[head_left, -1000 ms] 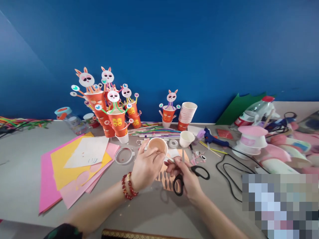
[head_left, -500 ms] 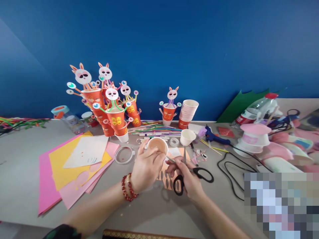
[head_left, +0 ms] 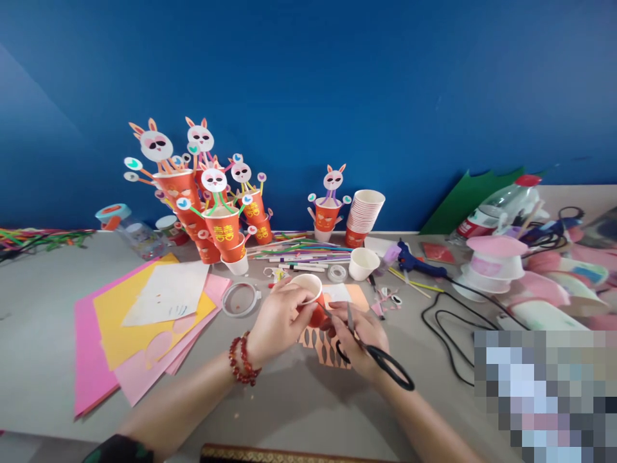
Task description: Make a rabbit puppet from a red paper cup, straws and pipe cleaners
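My left hand point(head_left: 277, 321), with a red bead bracelet on the wrist, is closed round a red paper cup point(head_left: 311, 297) and holds it tilted just above the grey table. My right hand point(head_left: 359, 334) grips black-handled scissors point(head_left: 380, 361); their blades point up and left and touch the cup's side. Under both hands lies an orange paper sheet point(head_left: 332, 350) with leaf-shaped cut-outs.
Finished rabbit cups point(head_left: 212, 206) stand at the back left, and a stack of cups point(head_left: 362, 217) at the back middle. Pink and yellow paper sheets point(head_left: 139, 321) lie to the left. A blue glue gun point(head_left: 414, 262), black cable point(head_left: 448, 334), tape rings and clutter fill the right.
The cup has tipped so its red side shows. My right hand has turned the scissors, whose handles now trail toward me, and brought the blades against the cup.
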The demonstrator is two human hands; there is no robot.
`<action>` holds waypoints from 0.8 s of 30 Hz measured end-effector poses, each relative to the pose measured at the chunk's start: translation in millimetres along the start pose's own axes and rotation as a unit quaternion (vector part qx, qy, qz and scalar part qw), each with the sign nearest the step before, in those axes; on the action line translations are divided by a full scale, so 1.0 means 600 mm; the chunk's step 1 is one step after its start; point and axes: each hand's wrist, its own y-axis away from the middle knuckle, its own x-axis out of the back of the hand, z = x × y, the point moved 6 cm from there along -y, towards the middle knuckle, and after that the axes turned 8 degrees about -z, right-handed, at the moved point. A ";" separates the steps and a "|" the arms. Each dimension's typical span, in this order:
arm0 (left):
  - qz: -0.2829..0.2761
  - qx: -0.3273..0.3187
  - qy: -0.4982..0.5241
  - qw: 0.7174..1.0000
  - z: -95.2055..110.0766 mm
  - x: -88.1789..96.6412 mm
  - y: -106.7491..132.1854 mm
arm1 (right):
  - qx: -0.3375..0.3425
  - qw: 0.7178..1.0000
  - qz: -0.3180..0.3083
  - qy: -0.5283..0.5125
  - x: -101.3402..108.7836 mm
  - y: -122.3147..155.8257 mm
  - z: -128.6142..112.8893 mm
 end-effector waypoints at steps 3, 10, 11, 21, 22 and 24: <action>0.021 -0.032 -0.035 0.999 0.011 0.000 0.004 | -0.078 0.988 0.013 -0.133 -0.007 0.003 0.016; 0.042 -0.047 -0.003 0.998 0.002 -0.008 0.005 | -0.108 0.955 0.029 -0.276 -0.012 0.001 0.011; 0.042 -0.043 0.008 0.998 -0.002 -0.010 0.004 | -0.102 0.958 0.029 -0.266 -0.011 -0.001 0.009; 0.044 -0.073 -0.060 0.995 0.016 -0.003 0.008 | -0.083 0.988 0.022 -0.130 -0.011 0.006 0.019; 0.048 -0.078 -0.077 0.993 0.021 -0.002 0.009 | -0.082 0.987 0.025 -0.136 -0.010 0.006 0.016; 0.061 -0.085 -0.101 0.989 0.028 -0.001 0.011 | -0.090 0.979 0.029 -0.179 -0.011 0.004 0.013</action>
